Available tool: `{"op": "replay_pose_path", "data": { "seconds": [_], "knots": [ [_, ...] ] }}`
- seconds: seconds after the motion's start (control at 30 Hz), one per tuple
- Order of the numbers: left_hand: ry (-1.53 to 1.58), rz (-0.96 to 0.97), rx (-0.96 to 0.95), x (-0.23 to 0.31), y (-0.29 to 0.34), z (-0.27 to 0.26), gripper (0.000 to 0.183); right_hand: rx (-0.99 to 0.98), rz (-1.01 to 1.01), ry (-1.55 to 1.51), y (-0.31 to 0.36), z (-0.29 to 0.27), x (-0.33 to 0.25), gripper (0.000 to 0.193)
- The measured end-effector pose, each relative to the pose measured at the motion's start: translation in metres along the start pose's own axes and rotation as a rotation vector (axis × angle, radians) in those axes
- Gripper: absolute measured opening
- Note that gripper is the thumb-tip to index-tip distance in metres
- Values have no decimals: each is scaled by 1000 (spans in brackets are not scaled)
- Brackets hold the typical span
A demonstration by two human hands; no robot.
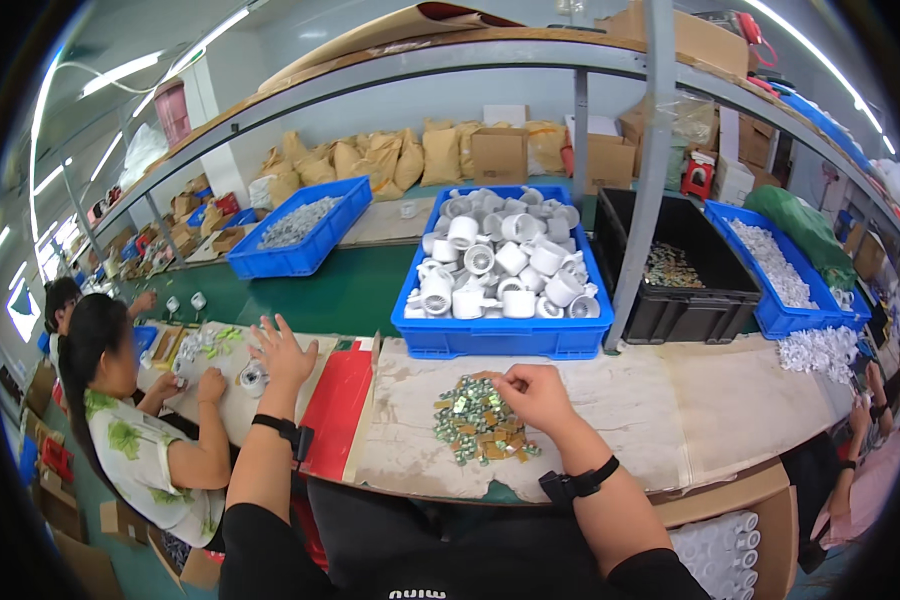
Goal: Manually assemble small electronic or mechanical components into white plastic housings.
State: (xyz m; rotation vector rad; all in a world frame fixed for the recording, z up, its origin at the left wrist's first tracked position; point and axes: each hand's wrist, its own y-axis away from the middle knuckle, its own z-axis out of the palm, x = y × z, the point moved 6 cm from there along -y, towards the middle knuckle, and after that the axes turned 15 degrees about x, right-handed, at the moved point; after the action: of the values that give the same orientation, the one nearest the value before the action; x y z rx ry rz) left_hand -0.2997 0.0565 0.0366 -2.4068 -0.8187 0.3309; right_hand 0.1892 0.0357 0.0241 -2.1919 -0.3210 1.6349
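Note:
My left hand [284,358] is raised over the left part of the bench, its fingers spread and nothing in them. Just beside it is a round white and grey part [253,378]; a gap between the two cannot be judged. Before me lies a pile of small green and tan pieces [478,422] that look like little circuit boards. At the upper right edge of that pile is my right hand [536,396], with thumb and fingers pinched together. Whatever the fingertips hold is too small and hidden to make out.
Behind the pile stands a blue crate [505,345] heaped with white fan-like housings. To its right are a black bin [690,318] and another blue crate [770,313]. A red sheet [336,412] lies left of the pile. A co-worker [135,440] sits at left; a steel post [650,180] rises ahead.

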Motion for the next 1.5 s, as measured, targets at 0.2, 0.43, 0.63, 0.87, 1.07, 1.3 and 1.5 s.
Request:
{"op": "replay_pose_path", "data": {
  "seconds": [0.2,0.43,0.63,0.87,1.07,1.3,1.5],
  "knots": [
    [1221,368,181,151,25,-113,38,-54,-55,165,1,1,6,27],
    [1028,497,330,215,44,-114,60,-67,-125,181,5,11,27,27],
    [1887,4,135,195,92,-98,70,57,-118,109,-4,7,28,26],
    [1595,603,64,220,145,-119,48,-41,-293,-27,1,15,9,21],
    [1874,319,-400,224,156,-88,51,5,-151,-169,8,15,6,46],
    [2052,157,-747,236,168,-82,43,-155,-42,-99,11,27,24,42],
    [1907,325,-770,235,164,-80,45,-85,13,-183,5,18,23,25]
  ]
}}
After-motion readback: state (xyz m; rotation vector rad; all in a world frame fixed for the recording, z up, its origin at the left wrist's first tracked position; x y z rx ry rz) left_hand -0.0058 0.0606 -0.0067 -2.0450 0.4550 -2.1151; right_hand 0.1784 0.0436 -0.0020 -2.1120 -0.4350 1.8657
